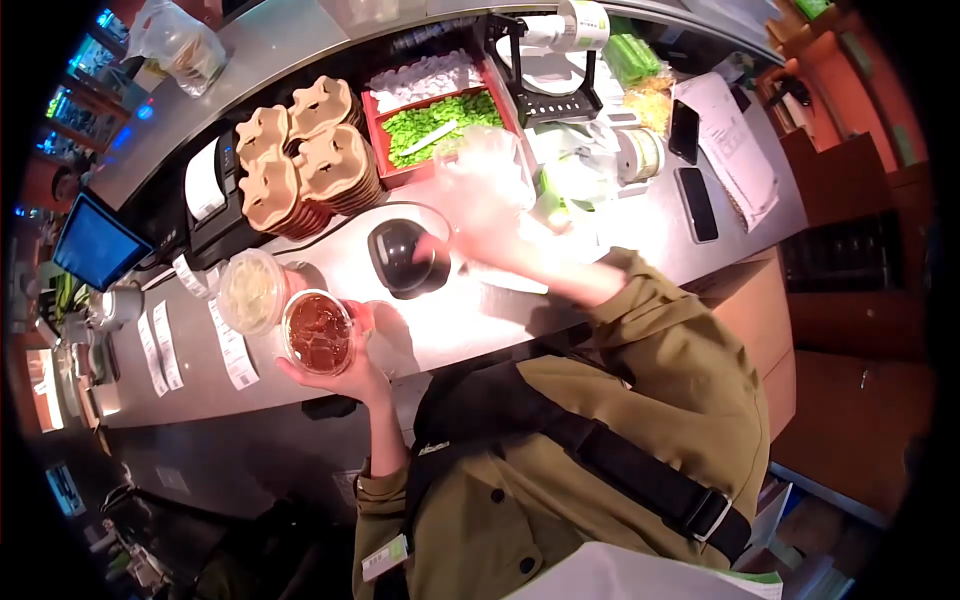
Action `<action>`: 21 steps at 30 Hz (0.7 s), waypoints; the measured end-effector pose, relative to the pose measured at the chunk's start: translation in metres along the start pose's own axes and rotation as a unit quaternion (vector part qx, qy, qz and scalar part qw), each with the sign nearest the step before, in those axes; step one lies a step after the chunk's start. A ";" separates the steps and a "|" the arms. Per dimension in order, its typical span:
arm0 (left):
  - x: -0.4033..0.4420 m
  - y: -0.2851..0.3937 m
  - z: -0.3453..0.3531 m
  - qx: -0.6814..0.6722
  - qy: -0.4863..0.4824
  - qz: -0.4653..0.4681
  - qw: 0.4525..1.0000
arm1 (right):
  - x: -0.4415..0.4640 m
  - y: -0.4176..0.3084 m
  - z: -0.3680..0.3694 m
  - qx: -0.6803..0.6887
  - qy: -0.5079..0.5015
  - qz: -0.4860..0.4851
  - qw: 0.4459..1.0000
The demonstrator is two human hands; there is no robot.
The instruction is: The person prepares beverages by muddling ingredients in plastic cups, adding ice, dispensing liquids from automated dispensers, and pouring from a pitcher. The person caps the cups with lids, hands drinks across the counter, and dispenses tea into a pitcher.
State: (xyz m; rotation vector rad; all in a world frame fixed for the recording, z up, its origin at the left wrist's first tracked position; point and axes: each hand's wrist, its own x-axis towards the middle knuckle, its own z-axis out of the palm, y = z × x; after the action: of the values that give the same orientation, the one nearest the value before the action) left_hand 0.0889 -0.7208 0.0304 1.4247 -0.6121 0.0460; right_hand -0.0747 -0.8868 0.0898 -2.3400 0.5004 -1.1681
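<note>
My left hand [345,372] is wrapped around a clear plastic cup of brown iced drink [318,335], near the front edge of the counter. Just behind it stands a second lidded cup [251,292] with pale contents. My right hand [476,232] reaches over the middle of the counter, washed out by glare and blurred. One of its fingers overlaps a black dome-shaped device [400,258]; whether they touch I cannot tell. Crumpled-looking clear plastic [483,165] lies just beyond this hand, and its contact with the fingers is unclear.
Stacked cardboard cup carriers [335,165] stand beside a label printer [205,182]. Behind them is a red tray [385,170] of green and white small packets. Two phones [697,205] and papers [735,150] lie at right. Printed label strips [232,345] and a screen [100,240] are at left.
</note>
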 end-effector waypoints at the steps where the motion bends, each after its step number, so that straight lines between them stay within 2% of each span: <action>1: -0.002 -0.006 0.001 -0.005 -0.010 -0.010 1.000 | 0.012 0.028 -0.014 -0.194 0.226 -0.022 0.954; 2: -0.005 -0.009 0.001 0.009 -0.023 -0.008 1.000 | 0.008 0.072 -0.048 -0.332 0.209 0.003 0.920; 3: -0.007 -0.011 0.001 0.024 -0.036 -0.005 0.999 | 0.011 0.109 -0.071 -0.428 0.168 0.068 0.885; 4: -0.010 -0.014 0.000 0.038 -0.048 -0.003 0.998 | 0.011 0.138 -0.086 -0.434 0.154 0.058 0.886; 6: -0.013 -0.024 -0.004 0.028 -0.075 -0.020 0.997 | 0.014 0.189 -0.104 -0.504 0.115 -0.031 0.855; 8: -0.016 -0.030 -0.003 -0.022 -0.083 -0.070 0.994 | 0.013 0.205 -0.111 -0.497 0.019 0.040 0.867; 9: -0.016 -0.030 -0.005 -0.045 -0.090 -0.096 0.990 | 0.013 0.207 -0.117 -0.508 -0.082 0.113 0.850; 10: -0.016 -0.030 -0.005 -0.068 -0.098 -0.122 0.985 | 0.011 0.211 -0.122 -0.488 -0.078 0.112 0.862; 12: -0.016 -0.042 -0.009 -0.058 -0.123 -0.092 0.986 | 0.013 0.211 -0.125 -0.447 -0.073 0.110 0.885; 15: -0.012 -0.049 -0.014 -0.030 -0.165 -0.051 0.984 | 0.016 0.201 -0.130 -0.447 -0.028 0.101 0.888; 18: -0.002 -0.060 -0.019 -0.080 -0.187 -0.095 0.974 | 0.019 0.203 -0.131 -0.490 0.033 0.060 0.869; 20: -0.002 -0.063 -0.015 -0.186 -0.198 -0.194 0.942 | 0.015 0.197 -0.139 -0.478 0.040 0.015 0.877; 21: -0.003 -0.067 -0.020 -0.172 -0.210 -0.162 0.949 | 0.022 0.148 -0.128 -0.413 0.048 0.041 0.908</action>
State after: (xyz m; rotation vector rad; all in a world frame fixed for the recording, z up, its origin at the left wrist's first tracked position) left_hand 0.1197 -0.7125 -0.0315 1.1798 -0.6859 -0.6124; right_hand -0.1825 -1.0514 0.0874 -2.8991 1.3307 -1.1774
